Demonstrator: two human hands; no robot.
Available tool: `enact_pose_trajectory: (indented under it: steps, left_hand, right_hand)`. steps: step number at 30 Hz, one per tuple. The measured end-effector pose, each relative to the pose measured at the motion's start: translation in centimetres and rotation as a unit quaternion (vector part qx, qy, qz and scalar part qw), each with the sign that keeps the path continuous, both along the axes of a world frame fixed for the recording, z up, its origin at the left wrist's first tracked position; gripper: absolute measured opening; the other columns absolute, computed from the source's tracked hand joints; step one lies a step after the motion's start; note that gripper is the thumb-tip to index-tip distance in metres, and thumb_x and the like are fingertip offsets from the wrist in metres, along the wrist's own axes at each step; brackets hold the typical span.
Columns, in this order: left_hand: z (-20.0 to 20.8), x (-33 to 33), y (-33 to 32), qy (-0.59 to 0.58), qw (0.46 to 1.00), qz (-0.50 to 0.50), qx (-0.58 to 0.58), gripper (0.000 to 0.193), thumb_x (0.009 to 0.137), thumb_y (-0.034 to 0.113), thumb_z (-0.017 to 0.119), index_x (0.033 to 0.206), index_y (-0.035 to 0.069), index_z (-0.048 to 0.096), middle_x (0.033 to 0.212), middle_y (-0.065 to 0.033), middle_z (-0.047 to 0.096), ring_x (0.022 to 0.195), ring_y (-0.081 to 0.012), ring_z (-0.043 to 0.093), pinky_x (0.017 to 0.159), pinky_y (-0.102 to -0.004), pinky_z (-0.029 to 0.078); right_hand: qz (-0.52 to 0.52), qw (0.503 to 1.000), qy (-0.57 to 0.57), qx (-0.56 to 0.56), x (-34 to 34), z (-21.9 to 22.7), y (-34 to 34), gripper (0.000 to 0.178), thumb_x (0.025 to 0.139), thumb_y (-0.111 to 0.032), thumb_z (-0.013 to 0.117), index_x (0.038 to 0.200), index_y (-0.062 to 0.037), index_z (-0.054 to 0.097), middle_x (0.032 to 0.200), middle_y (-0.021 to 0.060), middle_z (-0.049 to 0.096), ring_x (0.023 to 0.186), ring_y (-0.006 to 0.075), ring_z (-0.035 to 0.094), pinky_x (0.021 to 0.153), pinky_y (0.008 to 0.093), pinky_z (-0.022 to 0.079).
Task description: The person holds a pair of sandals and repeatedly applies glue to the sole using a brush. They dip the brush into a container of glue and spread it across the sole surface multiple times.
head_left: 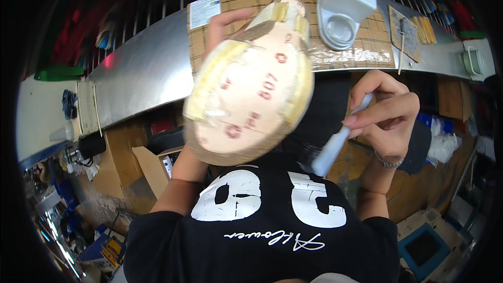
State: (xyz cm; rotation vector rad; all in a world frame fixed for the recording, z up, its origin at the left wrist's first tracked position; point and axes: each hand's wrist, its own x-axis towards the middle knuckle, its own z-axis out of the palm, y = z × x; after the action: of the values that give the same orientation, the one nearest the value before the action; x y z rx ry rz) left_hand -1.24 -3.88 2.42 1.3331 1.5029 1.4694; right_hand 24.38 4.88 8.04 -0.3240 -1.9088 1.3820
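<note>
My left hand [222, 25] is mostly hidden behind a lasted shoe [251, 86], held tilted with its underside turned up to me. That underside is pale, with red printed marks and yellowish strips of folded edge along both sides. It is slightly blurred. To the right, my right hand [386, 115] pinches a flat, pale blue-white brush [334, 147] between thumb and fingers. Its lower end slants down to the left, where dark bristles seem to show, and it is apart from the shoe.
A white dispenser-like container [346, 5] with a round cup stands on a taped cardboard sheet [367, 55] on the metal bench [141, 78]. Right of it lies a stained board [402, 29] with a thin stick. An open carton [152, 165] sits below left.
</note>
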Motion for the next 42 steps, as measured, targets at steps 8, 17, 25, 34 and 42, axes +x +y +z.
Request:
enact_pose_trajectory:
  steps: [8, 17, 25, 34, 42]
  left_hand:
    - [-2.1, -1.4, 0.2, -0.396, 0.916, -0.052, 0.031, 0.104, 0.082, 0.077, 0.060, 0.155, 0.009, 0.031, 0.146, -0.0240, 0.049, 0.132, -0.0345, 0.053, 0.110, -0.0468, 0.047]
    - [-0.6, -2.7, 3.0, -0.620, 0.722, -0.306, -0.012, 0.136, 0.068, 0.102, 0.033, 0.152, -0.005, 0.025, 0.107, -0.0348, 0.063, 0.076, -0.0402, 0.067, 0.059, -0.0464, 0.059]
    - [-1.2, 0.1, 1.5, -0.537, 0.839, 0.021, -0.079, 0.101, 0.091, 0.084, 0.027, 0.137, -0.004, 0.048, 0.097, -0.0251, 0.067, 0.066, -0.0317, 0.068, 0.053, -0.0382, 0.059]
    - [-1.4, 2.1, 1.2, -0.415, 0.900, -0.112, -0.072, 0.088, 0.100, 0.072, 0.029, 0.144, -0.001, 0.046, 0.131, -0.0164, 0.063, 0.113, -0.0198, 0.067, 0.097, -0.0341, 0.055]
    - [2.7, 3.9, 0.7, -0.310, 0.936, -0.165, -0.016, 0.090, 0.100, 0.072, 0.027, 0.142, -0.005, 0.045, 0.130, -0.0180, 0.063, 0.116, -0.0229, 0.065, 0.100, -0.0355, 0.051]
  right_hand:
    - [-0.378, 0.893, -0.216, 0.118, 3.6, -4.9, 7.0, 0.015, 0.090, -0.008, 0.074, 0.103, -0.0022, 0.078, 0.090, 0.0052, 0.070, 0.085, 0.0117, 0.063, 0.077, 0.0256, 0.047]
    - [-0.355, 0.812, -0.303, 0.350, 2.2, -7.3, 8.8, 0.015, 0.091, -0.021, 0.074, 0.096, -0.0078, 0.079, 0.082, 0.0032, 0.066, 0.068, 0.0156, 0.055, 0.057, 0.0300, 0.035]
    - [-0.275, 0.921, -0.254, -0.109, 3.7, -8.1, 9.0, 0.032, 0.099, -0.029, 0.069, 0.101, 0.0029, 0.075, 0.074, -0.0067, 0.058, 0.062, -0.0011, 0.039, 0.054, 0.0197, 0.027]
    - [-0.353, 0.858, -0.065, 0.368, 0.6, 0.8, 6.7, 0.020, 0.078, -0.004, 0.083, 0.098, -0.0087, 0.081, 0.087, 0.0042, 0.067, 0.078, 0.0127, 0.061, 0.065, 0.0236, 0.045]
    - [-0.270, 0.934, -0.028, 0.231, -3.5, 2.9, 0.2, 0.024, 0.073, 0.003, 0.083, 0.095, -0.0064, 0.081, 0.084, 0.0033, 0.063, 0.076, 0.0117, 0.059, 0.066, 0.0228, 0.046]
